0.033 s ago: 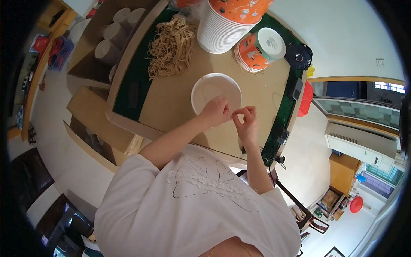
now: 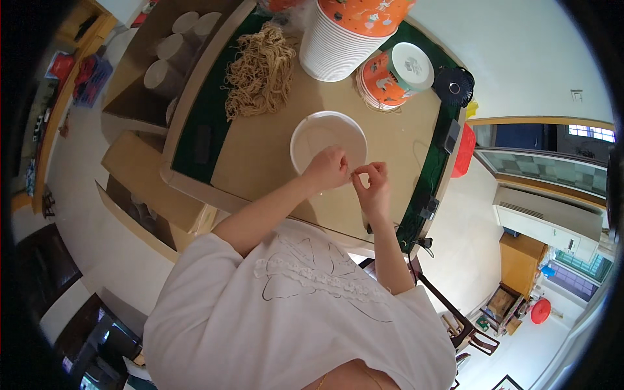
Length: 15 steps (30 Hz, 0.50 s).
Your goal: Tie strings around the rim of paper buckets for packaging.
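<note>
**Pinch close, work over the bowl**

Both hands, left hand [image 2: 327,168] and right hand [image 2: 373,184], pinch something too thin to identify, probably a rubber band, at the near rim of the white bowl [image 2: 328,140]; keep fingertips together, tension even

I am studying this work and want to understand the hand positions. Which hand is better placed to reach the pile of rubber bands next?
Probably the left hand: it lies over the white bowl, on the side of the rubber band pile. The right hand is farther away.
</note>
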### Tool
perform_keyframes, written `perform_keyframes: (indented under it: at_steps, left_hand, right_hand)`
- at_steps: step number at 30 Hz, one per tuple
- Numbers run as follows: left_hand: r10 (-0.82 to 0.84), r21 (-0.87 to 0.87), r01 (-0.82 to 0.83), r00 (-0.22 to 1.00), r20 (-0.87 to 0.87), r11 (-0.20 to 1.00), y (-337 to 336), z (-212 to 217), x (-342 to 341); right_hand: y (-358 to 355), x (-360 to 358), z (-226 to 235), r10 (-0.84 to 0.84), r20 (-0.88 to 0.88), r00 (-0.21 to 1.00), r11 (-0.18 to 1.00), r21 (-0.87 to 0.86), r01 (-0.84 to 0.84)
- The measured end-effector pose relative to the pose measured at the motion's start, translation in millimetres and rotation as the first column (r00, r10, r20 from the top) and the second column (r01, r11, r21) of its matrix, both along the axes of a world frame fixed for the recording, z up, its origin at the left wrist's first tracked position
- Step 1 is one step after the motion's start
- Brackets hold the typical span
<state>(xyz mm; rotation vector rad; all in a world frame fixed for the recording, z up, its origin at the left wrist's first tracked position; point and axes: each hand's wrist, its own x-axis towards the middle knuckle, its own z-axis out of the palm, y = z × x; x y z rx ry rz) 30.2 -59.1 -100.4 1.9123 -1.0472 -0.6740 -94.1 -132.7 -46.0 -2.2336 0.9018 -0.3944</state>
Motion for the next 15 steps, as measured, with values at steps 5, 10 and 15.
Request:
perform_keyframes:
  at_steps: [5,10,15]
  left_hand:
    - [-0.003,-0.007,-0.001,0.874,-0.486,1.000,-8,-8,5]
    - [0.014,0.002,-0.020,0.641,-0.768,1.000,-8,-15,8]
    - [0.080,-0.108,-0.141,0.894,-0.441,0.984,-6,-27,7]
  right_hand:
    - [-5,1,-4,0.053,-0.013,0.998,0.998,-0.018,-0.054]
    - [-7,14,3,0.154,0.141,0.978,0.971,-0.204,-0.124]
    - [-25,26,-6,0.319,0.104,0.942,0.925,-0.251,-0.286]
